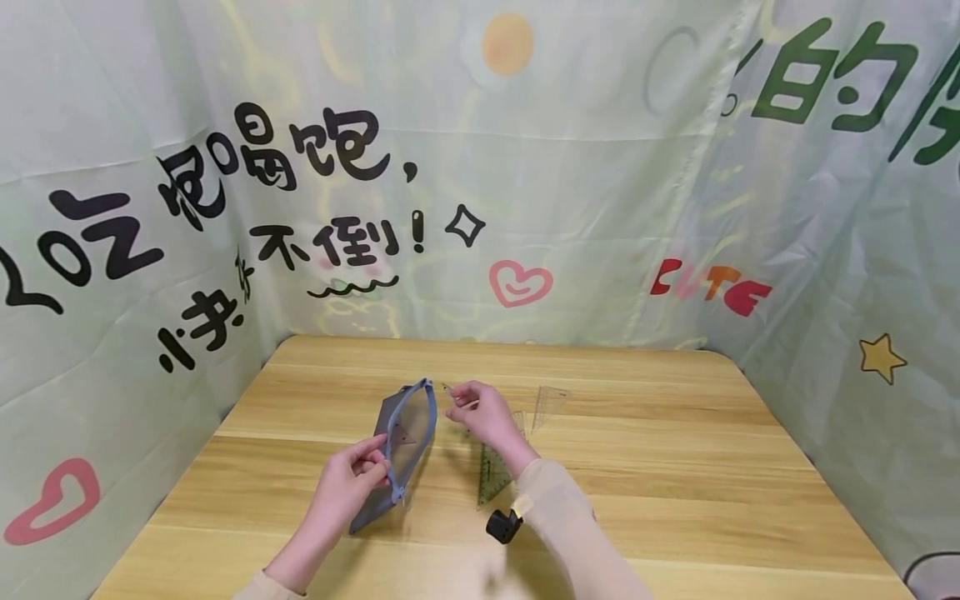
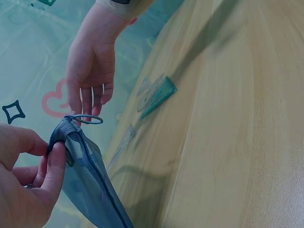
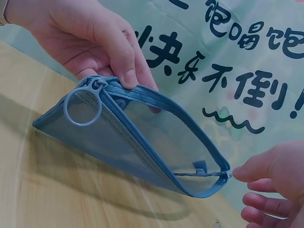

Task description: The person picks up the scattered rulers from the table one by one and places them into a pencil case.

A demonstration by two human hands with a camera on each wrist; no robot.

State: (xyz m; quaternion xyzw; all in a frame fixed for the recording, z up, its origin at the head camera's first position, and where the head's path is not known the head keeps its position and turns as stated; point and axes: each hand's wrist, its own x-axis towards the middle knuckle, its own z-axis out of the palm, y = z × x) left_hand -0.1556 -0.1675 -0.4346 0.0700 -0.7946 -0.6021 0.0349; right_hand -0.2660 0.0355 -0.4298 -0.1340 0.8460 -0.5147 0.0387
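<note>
A blue-grey zip pouch (image 1: pixel 412 437) with see-through sides stands tilted on the table, its zipped mouth gaping. My left hand (image 1: pixel 352 471) pinches the near rim between thumb and fingers. A round ring pull (image 3: pixel 83 107) hangs from the zip near those fingers. My right hand (image 1: pixel 483 412) hovers by the pouch's far end, fingers loosely bent. Whether a fingertip touches the zip end (image 3: pixel 228 174) I cannot tell. A green set square (image 1: pixel 493 477) lies below my right forearm, partly hidden. Another clear set square (image 1: pixel 551 404) lies farther right.
A clear, thin drawing piece (image 2: pixel 123 145) lies on the table beside the pouch. The wooden table (image 1: pixel 675 467) has printed curtains (image 1: pixel 450 167) round its back and sides. A small black device (image 1: pixel 504 527) sits at my right wrist.
</note>
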